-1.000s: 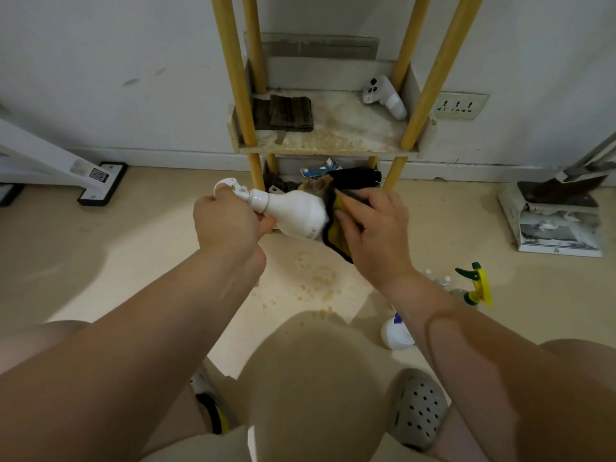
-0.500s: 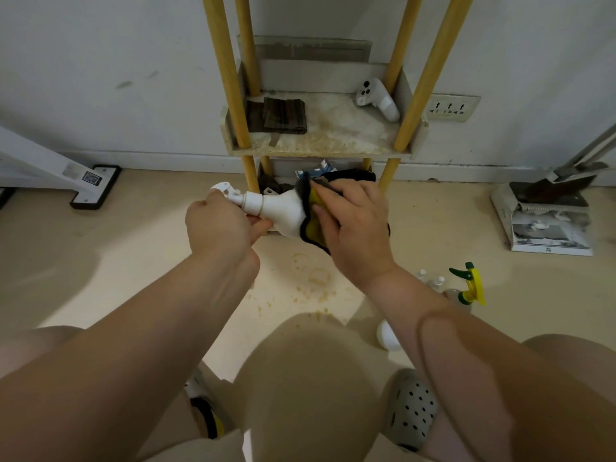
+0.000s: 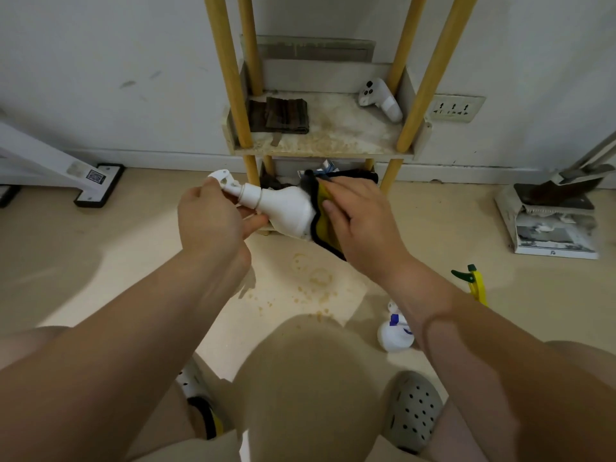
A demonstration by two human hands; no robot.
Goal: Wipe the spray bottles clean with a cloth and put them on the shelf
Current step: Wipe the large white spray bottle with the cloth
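Centre of frame: we see the white spray bottle [image 3: 286, 210] held in the air, lying roughly sideways, nozzle toward frame left, base toward frame right. It sits just in front of the lower tier of the shelf [image 3: 320, 154], not on it.

Left hand [image 3: 213, 221] grasps the neck and trigger end, fingers curled round it, thumb tip under the neck. Right hand [image 3: 361, 215] cups the yellow, black-edged cloth [image 3: 325, 225] over the bottle's base, fingers bent over the cloth and pressing it to the plastic. A cloth corner hangs below the palm.

Upper visible tier, upper centre: dark folded rag [image 3: 283, 116] on its left side, white controller [image 3: 380, 100] at back right, well apart. We note the tier surface is stained.

Lower right, on the floor [image 3: 100, 261]: second white bottle [image 3: 393, 338] with blue label, partly behind the right forearm. Further right is a green-and-yellow sprayer [image 3: 473, 285] head, its body hidden by the arm.

Wall socket [image 3: 456, 108] upper right. Grey clog [image 3: 413, 411] bottom right. Brownish specks on the floor below the held bottle.
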